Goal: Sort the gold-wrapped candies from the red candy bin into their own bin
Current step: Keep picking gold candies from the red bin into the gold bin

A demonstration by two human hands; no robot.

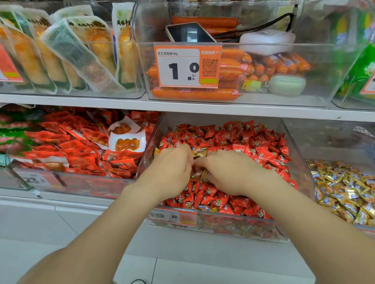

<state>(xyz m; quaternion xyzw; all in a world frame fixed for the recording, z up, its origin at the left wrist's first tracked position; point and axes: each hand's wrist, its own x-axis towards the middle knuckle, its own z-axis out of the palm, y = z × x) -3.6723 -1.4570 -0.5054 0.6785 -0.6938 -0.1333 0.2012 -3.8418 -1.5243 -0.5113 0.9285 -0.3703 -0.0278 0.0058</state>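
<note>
Both hands are down in the red candy bin (297,154), knuckles up and nearly touching over its middle, because that is where a small cluster of gold-wrapped candies (199,151) shows among the red candies (234,135). The left hand (171,171) is curled into a loose fist with its fingers bent under; the right hand (226,174) lies just beside it, fingers hooked down into the pile. Gold foil peeks out between them and under the right fingers (201,163), so they seem to be raking the strays together, but the fingertips are hidden behind the backs of the hands and I cannot tell whether either one has a candy pinched. The gold candy bin (333,148) stands directly to the right, sharing a clear wall with the red one, and holds a heap of matching gold sweets (359,196); the carry over will likely be short. Working with two hands probably lets one part the red while the other collects
</note>
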